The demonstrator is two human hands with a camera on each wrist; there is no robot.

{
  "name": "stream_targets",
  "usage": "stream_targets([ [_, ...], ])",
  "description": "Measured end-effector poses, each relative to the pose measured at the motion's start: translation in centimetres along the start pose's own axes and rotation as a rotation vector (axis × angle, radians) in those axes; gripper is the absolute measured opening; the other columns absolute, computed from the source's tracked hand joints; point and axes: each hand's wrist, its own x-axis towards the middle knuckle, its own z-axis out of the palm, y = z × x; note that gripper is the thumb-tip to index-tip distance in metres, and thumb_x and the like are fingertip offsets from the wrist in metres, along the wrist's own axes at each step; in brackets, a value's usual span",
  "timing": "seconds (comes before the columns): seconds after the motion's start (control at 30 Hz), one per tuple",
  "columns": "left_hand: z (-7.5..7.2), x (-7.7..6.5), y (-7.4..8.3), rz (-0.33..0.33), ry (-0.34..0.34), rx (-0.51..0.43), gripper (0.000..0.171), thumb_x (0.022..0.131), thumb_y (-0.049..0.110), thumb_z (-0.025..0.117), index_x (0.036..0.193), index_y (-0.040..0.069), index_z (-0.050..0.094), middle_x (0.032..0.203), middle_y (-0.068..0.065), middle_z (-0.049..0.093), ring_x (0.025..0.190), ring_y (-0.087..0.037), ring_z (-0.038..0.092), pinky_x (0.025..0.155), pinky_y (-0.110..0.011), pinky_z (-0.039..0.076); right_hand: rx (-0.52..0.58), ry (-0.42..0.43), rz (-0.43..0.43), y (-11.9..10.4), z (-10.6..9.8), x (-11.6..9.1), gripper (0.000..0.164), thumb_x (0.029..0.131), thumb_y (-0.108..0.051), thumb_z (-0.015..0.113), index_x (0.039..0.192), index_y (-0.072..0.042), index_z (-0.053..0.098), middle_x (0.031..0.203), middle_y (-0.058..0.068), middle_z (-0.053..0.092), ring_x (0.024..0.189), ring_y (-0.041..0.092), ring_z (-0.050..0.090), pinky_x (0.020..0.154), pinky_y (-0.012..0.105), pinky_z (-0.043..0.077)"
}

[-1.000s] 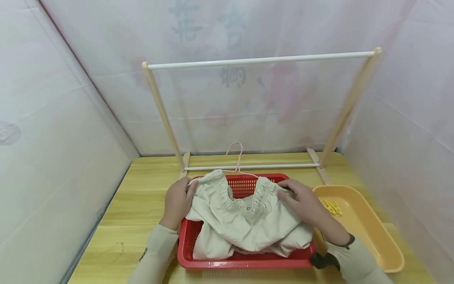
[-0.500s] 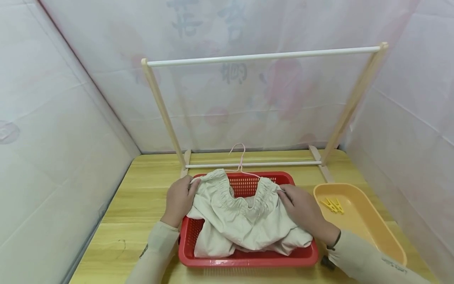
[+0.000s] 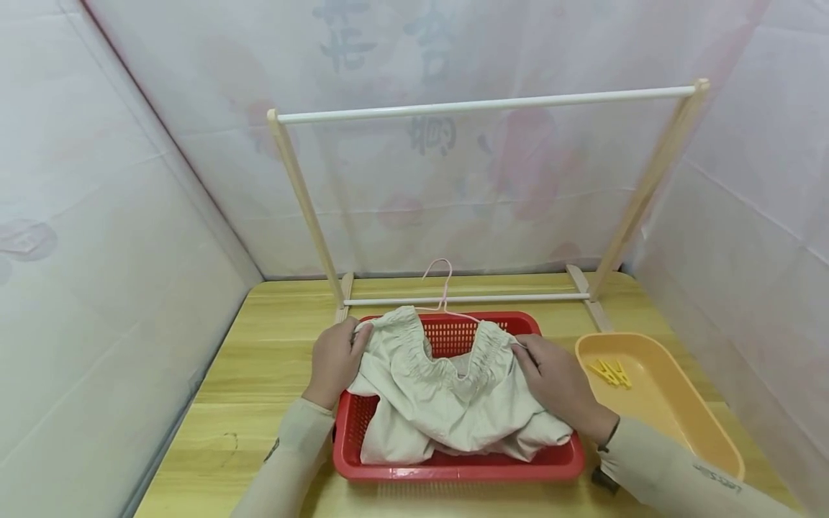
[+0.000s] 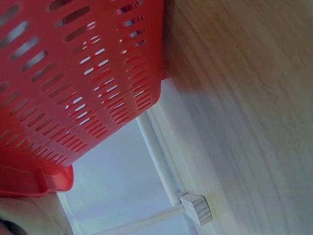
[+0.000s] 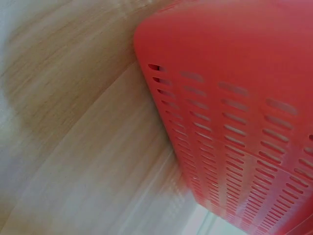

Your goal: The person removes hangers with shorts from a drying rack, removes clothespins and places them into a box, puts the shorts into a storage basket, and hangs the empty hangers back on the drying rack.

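A pale cream garment (image 3: 447, 414) with a gathered, elastic-looking edge lies spread over the red basket (image 3: 460, 473). The hook of a pink hanger (image 3: 450, 277) rises behind it, while most of the hanger's arms are covered by the cloth. My left hand (image 3: 334, 365) pinches the garment's upper left corner between thumb and fingers. At the upper right corner, my right hand (image 3: 562, 381) holds the cloth the same way. Both wrist views show mainly the basket's slotted sides; in the left one, a bit of hand (image 4: 34, 213) shows low in the corner.
A wooden rack with a white top rail (image 3: 486, 106) stands behind the basket, its lower bar (image 3: 518, 298) close to the basket's far rim. On the right is an orange tray (image 3: 686, 388) with yellow clothespins (image 3: 612, 373). Fabric walls enclose the wooden table (image 3: 259, 381).
My right hand has turned slightly and closed its fingers on the garment's right corner, its forearm swinging outward. My left hand keeps its hold. The garment and hanger look nearly unmoved.
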Motion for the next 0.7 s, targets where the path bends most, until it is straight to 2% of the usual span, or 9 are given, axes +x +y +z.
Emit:
stream_targets([
  [0.2,-0.09,-0.03,-0.01,0.036,0.009,0.019,0.037,0.105,0.033,0.06,0.074,0.015,0.05,0.061,-0.001,0.05,0.057,-0.025,0.054,0.055,-0.041,0.042,-0.007,0.003,0.003,0.17,0.19,-0.05,0.01,0.1,-0.016,0.068,0.106,-0.009,0.073,0.095,0.005,0.073,0.085,0.021,0.072,0.073,0.046,0.059],
  [0.3,-0.17,0.0,-0.16,0.032,0.005,0.019,0.038,0.106,0.032,0.059,0.073,0.015,0.048,0.059,0.0,0.046,0.055,-0.024,0.052,0.055,-0.04,0.04,-0.01,0.004,-0.003,0.23,0.35,0.1,0.011,0.1,-0.017,0.068,0.107,-0.009,0.072,0.096,0.005,0.073,0.087,0.022,0.072,0.075,0.046,0.059],
  [0.5,-0.22,0.08,-0.27,0.004,-0.017,0.01,0.034,0.107,0.034,0.056,0.079,0.014,0.055,0.065,-0.003,0.056,0.062,-0.027,0.059,0.059,-0.044,0.045,-0.005,0.004,-0.008,-0.04,0.22,0.27,0.011,0.101,-0.016,0.068,0.107,-0.008,0.072,0.094,0.006,0.073,0.084,0.022,0.071,0.073,0.046,0.059],
  [0.7,0.13,-0.06,-0.15,0.01,-0.006,0.005,0.028,0.106,0.033,0.058,0.087,0.012,0.061,0.072,-0.007,0.063,0.067,-0.03,0.063,0.062,-0.047,0.049,-0.006,-0.016,0.004,-0.06,-0.13,0.03,0.012,0.101,-0.015,0.067,0.107,-0.006,0.072,0.095,0.008,0.073,0.085,0.024,0.072,0.074,0.048,0.059],
])
